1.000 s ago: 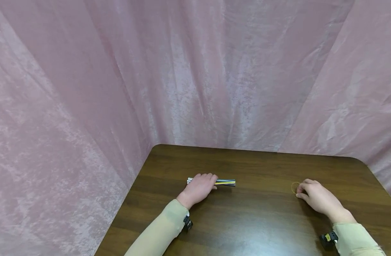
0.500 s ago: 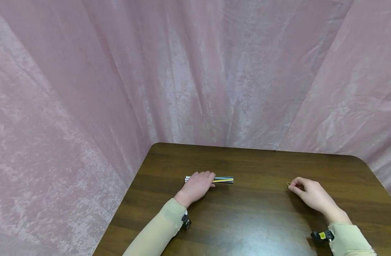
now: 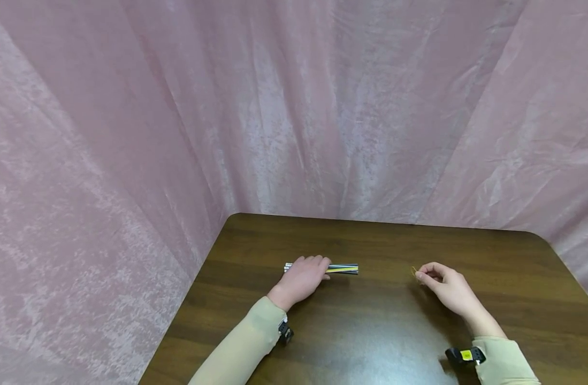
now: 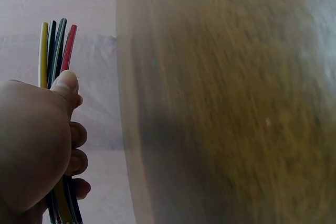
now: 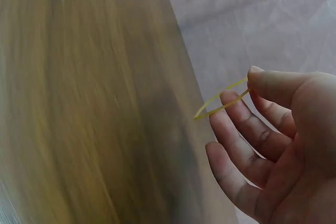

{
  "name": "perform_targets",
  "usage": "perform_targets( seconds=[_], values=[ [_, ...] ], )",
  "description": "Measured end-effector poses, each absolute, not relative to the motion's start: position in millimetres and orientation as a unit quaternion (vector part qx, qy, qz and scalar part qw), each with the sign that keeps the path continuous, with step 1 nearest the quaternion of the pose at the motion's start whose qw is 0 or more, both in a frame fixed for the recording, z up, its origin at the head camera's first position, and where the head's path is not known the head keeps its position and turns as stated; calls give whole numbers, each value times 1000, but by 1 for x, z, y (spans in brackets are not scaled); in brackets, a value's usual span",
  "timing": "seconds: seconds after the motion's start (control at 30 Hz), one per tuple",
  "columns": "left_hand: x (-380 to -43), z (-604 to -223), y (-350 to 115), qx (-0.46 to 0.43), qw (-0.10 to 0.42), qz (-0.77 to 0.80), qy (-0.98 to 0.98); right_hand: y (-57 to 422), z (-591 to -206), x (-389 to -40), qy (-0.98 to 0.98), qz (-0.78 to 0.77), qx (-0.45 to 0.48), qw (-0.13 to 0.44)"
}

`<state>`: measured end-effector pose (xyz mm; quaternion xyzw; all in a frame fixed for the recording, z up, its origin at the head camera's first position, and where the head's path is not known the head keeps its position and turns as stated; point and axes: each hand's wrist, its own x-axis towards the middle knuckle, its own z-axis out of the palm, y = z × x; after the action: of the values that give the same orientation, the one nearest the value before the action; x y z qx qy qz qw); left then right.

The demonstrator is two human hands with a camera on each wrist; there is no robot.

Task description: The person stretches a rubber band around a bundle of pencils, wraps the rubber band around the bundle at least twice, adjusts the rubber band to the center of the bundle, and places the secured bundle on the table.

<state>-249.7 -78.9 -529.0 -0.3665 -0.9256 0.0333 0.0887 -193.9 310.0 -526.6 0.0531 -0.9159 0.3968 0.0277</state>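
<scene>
My left hand [image 3: 300, 280] grips a bundle of thin coloured sticks [image 3: 344, 268] around its middle, held sideways close over the table. In the left wrist view, yellow, dark and red sticks [image 4: 58, 51] stick out beyond the thumb, their blunt ends slightly fanned. Pale ends show on the bundle's left side in the head view; the palm hides its middle. Farther right, my right hand [image 3: 450, 289] pinches a thin yellow rubber band [image 5: 220, 98] between thumb and index finger. The band hangs as a narrow loop toward the left, and the other fingers are loosely bent.
The brown wooden table [image 3: 380, 326] has rounded far corners. Pink curtains [image 3: 294, 107] hang behind it and along its left side. A small black camera [image 3: 462, 355] is strapped at the right wrist, and another [image 3: 285, 332] at the left.
My right hand has moved left toward the bundle, carrying the rubber band, whose round loop now looks narrow. The left hand keeps its grip on the sticks, nearly in place.
</scene>
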Motion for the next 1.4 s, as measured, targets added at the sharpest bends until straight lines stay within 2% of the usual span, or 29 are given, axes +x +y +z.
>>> perform_targets(
  seconds=[0.23, 0.43, 0.67, 1.03, 1.4],
  values=[
    [-252, -527, -72, -375, 107, 41, -920, 274, -529, -202, -883, 467, 53, -2],
    [-251, -526, -66, -373, 102, 39, -921, 240, -527, -208, -832, 551, 60, -24],
    [-248, -528, -62, -380, 110, 47, -917, 218, -523, -211, -796, 601, 53, -45],
    [-248, -531, -55, -374, 104, 51, -920, 209, -518, -213, -788, 612, 52, -42],
    [-250, -530, -51, -349, 116, 61, -928, 194, -514, -212, -794, 605, 48, 0]
  ],
)
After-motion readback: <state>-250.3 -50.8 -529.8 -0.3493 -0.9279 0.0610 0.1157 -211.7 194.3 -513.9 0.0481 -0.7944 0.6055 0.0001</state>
